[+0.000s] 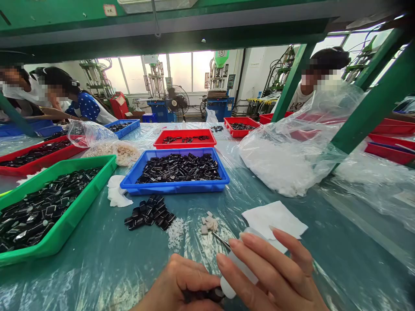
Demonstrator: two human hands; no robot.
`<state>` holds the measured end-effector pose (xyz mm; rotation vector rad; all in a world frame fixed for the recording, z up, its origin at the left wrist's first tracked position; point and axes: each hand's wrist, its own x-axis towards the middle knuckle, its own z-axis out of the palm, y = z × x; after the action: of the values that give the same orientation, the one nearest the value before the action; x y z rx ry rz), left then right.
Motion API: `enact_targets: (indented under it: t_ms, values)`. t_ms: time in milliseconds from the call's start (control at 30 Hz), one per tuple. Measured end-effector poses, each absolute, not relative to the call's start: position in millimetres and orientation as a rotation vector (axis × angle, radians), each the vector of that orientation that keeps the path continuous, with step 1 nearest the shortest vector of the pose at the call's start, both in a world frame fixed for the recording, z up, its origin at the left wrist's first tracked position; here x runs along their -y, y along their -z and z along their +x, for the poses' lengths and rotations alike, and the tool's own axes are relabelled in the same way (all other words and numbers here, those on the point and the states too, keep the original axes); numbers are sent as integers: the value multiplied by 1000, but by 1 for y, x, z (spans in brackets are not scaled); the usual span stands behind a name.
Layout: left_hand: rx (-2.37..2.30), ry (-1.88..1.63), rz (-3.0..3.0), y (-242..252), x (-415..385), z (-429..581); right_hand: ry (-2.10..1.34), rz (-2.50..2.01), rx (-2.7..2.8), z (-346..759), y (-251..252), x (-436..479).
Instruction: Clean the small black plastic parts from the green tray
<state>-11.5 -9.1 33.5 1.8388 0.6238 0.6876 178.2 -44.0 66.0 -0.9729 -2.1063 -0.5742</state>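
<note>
Nearest the lens, at the bottom edge, the left hand [181, 283] is curled shut. Its thumb and fingers pinch a small black part [203, 295], which shows only as a glossy dark sliver between them. Just beside it, the right hand [279, 276] is wrapped round a small white plastic bottle [241, 270], with the fingers long and only half bent over its body. The bottle's lower end sits right against the black part, though whether they touch I cannot tell. A thin metal tip [222, 240] pokes out past the fingertips; it may be a needle or tweezers. The black part looks light, stiff and smooth, so probably slippery and best pinched by its 2 opposite edges. The bottle looks light and soft-walled, best held around the middle so a squeeze stays gentle. Beyond the hands, on the film-covered table [97, 259], lie a loose heap of black parts [149, 214], a few white chips [209, 223], a scatter of clear bits [176, 234] and a white tissue [275, 218]. Behind the heap stands a blue tray [175, 187] full of black parts, with a red tray [184, 145] beyond it and a green tray [68, 222] well to the left. A clear bag of white pieces [285, 168] slumps on the right. Other people sit at the far side of the table.
</note>
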Motion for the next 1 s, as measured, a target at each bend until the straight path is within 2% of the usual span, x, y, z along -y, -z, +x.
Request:
enact_targets:
  t_ms: [300,833,1000]
  values:
    - [-647,-735,1836,-34,7,-11,540,-896,2074,190,-57,24]
    - [-671,-828,1795,-32,9,-12,-350,-1467,1726,205,-28,-13]
    - [-675,-846,1787,-30,9,-12,-424,-1479,1686,210,-19,-23]
